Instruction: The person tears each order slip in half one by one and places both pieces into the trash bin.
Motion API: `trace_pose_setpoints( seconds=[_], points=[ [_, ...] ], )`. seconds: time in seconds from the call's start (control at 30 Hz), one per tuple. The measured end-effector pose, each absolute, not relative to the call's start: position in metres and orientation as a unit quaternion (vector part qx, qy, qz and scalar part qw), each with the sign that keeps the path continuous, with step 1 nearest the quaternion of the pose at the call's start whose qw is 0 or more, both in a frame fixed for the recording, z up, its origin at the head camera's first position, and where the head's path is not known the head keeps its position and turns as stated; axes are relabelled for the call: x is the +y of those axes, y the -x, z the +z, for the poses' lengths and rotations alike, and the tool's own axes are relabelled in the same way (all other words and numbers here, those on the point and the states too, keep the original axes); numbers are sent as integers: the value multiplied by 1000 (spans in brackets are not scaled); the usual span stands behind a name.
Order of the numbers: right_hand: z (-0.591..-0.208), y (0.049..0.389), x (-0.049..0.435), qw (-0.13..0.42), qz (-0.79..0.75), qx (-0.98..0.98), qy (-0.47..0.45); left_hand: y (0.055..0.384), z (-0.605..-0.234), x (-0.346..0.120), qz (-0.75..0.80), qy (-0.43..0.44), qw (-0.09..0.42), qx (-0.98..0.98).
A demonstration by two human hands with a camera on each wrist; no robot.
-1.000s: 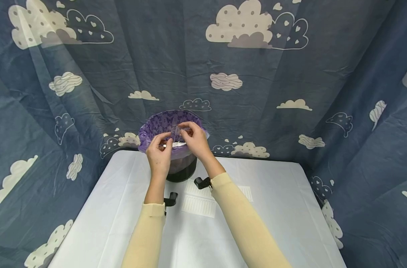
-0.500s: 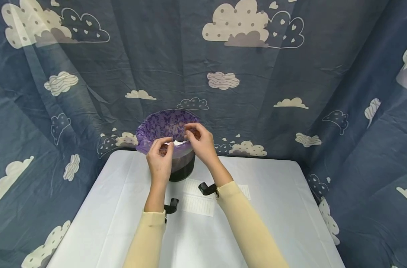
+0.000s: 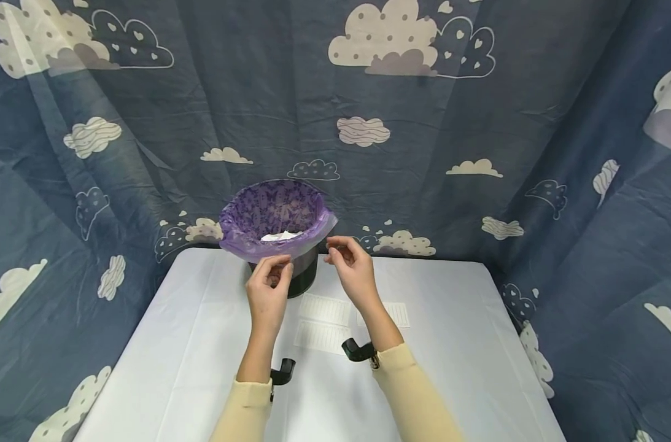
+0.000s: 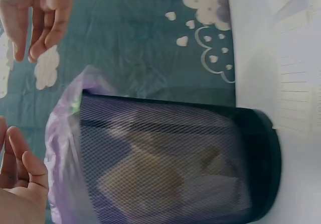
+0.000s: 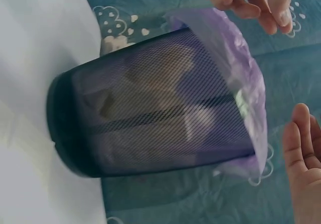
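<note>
A black mesh wastebasket (image 3: 304,279) stands at the back of the table, lined with a purple translucent bin bag (image 3: 312,240) folded over its rim. White crumpled paper (image 3: 280,236) shows inside; brownish and pale contents (image 4: 145,179) show through the mesh in the left wrist view. My left hand (image 3: 267,294) is in front of the basket, its bent fingertips overlapping the bag's lower edge in the head view. To the right of the basket, my right hand (image 3: 356,276) hovers with loosely bent fingers. Neither hand shows anything held.
Pale lined sheets lie on the white table (image 3: 451,344): one (image 3: 324,309) behind another (image 3: 320,337), plus a third (image 3: 396,314) to the right. A dark blue cloud-patterned curtain (image 3: 291,98) stands close behind the basket. Black wrist cameras (image 3: 282,372) jut from both wrists.
Both hands have drawn back from over the basket's opening toward the person, the right also moving rightward. The white paper inside and the bag's front rim are now uncovered.
</note>
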State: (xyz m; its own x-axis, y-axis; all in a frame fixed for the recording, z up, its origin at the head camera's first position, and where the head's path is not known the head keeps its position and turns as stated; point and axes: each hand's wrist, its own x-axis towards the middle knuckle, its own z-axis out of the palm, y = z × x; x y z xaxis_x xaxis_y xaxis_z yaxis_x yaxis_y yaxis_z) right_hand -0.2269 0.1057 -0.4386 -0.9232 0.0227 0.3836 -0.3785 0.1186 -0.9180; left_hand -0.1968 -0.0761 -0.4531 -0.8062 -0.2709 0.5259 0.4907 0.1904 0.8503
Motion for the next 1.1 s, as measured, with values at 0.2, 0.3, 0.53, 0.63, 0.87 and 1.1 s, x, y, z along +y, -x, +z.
trace_pose_setpoints(
  seconds=[0.2, 0.3, 0.53, 0.63, 0.87, 1.1],
  points=[
    [-460, 209, 115, 157, 650, -738, -89, 189, -471, -77, -634, 87, 281, -715],
    [-473, 202, 120, 152, 646, -745, -70, 188, -481, -77, -623, 97, 273, -727],
    [-503, 192, 128, 132, 641, -756, -24, 188, -510, -79, -579, 86, 251, -771],
    [-513, 188, 130, 125, 641, -757, -13, 186, -520, -79, -572, 79, 239, -781],
    [-531, 173, 135, 92, 648, -756, 9, 179, -536, -79, -562, 70, 219, -794],
    [-547, 162, 135, 78, 650, -756, 21, 174, -552, -79, -554, 63, 202, -805]
  ],
)
